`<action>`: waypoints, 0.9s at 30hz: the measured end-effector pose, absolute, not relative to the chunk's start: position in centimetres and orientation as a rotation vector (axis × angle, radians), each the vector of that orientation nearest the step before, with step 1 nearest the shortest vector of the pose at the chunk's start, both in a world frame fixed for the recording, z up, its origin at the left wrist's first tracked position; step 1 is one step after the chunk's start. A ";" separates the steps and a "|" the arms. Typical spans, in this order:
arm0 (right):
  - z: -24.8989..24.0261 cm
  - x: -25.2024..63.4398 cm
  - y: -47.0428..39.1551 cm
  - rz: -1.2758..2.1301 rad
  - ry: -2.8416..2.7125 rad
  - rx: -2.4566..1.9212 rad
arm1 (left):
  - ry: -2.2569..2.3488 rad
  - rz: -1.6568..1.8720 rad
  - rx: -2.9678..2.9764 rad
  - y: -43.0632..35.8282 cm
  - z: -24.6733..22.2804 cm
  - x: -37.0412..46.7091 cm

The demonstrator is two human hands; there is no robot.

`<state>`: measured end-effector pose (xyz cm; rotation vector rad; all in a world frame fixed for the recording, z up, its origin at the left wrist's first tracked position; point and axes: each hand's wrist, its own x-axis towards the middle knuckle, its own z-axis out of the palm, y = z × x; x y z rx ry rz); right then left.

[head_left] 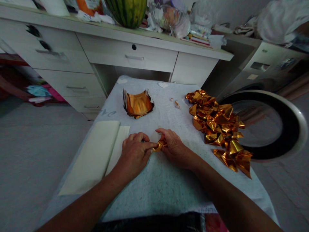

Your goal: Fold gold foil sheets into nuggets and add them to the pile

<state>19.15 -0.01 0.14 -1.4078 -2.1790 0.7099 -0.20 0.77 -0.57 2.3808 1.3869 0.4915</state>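
Between my two hands, low over the middle of the cloth-covered table, is a small piece of gold foil paper [159, 145]. My left hand [136, 149] pinches its left end with thumb and forefinger. On the other side, the fingers of my right hand [175, 148] close on its right end and partly hide it. A pile of folded gold foil pieces [214, 119] lies to the right of my right hand. Beyond my hands stands a stack of curved gold foil sheets [138, 103]. Pale paper sheets [93, 154] lie left of my left hand.
Small gold scraps [177, 104] lie on the tablecloth [166, 187]. A white desk with drawers [135, 53] stands behind, bearing a watermelon [127, 11] and plastic bags. At right, a washing machine's round door [267, 125] hangs open beside the table.
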 end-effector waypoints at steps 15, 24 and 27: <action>0.4 20.0 -0.1 0.906 -2.105 -1.277 | 1.374 0.526 2.391 0.6 -0.4 -0.2; 0.1 21.2 0.8 0.763 -1.637 -1.471 | 1.360 0.617 2.412 0.8 -0.5 0.4; -0.4 21.1 1.2 0.411 -1.810 -1.650 | 1.361 0.639 2.423 0.9 -0.6 0.7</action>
